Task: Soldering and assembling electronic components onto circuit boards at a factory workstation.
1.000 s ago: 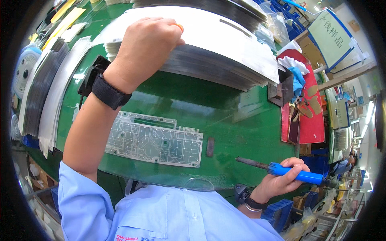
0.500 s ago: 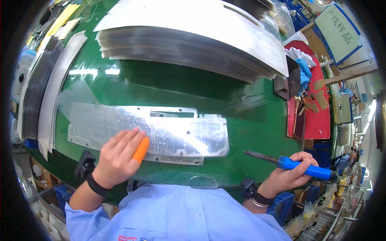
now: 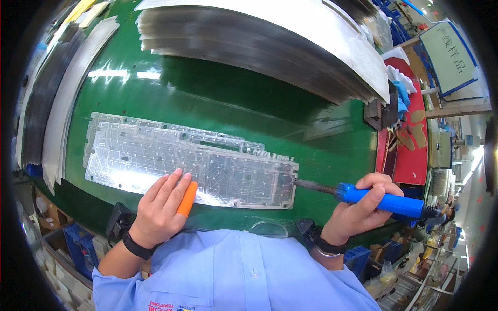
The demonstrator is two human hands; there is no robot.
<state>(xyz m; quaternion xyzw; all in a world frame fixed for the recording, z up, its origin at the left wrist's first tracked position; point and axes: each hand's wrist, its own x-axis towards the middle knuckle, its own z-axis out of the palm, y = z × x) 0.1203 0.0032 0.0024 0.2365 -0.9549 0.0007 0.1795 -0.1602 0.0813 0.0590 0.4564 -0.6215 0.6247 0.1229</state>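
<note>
On the green work surface lie clear, thin keyboard-shaped circuit sheets (image 3: 238,176), printed with pale lines and dots. At least two layers show, with the top one offset toward me. My left hand (image 3: 165,207) rests flat on the near edge of the top sheet, fingers stretched out, an orange finger cot on one digit. My right hand (image 3: 363,207) is wrapped round the blue handle of a soldering iron (image 3: 384,201). Its dark, narrow tip points left and meets the sheets' right edge; whether it touches them I cannot tell.
A tall stack of thin sheets (image 3: 249,57) stands at the back of the green table (image 3: 207,88). More stacked sheets (image 3: 67,103) line the left side. To the right are a dark metal block (image 3: 377,114), a red mat (image 3: 412,160) and a blue cloth (image 3: 402,98).
The top sheet, blurred and lifted at its left end before, now lies flat. My right hand has brought the iron left to the sheets' edge. My left hand has shifted slightly right.
</note>
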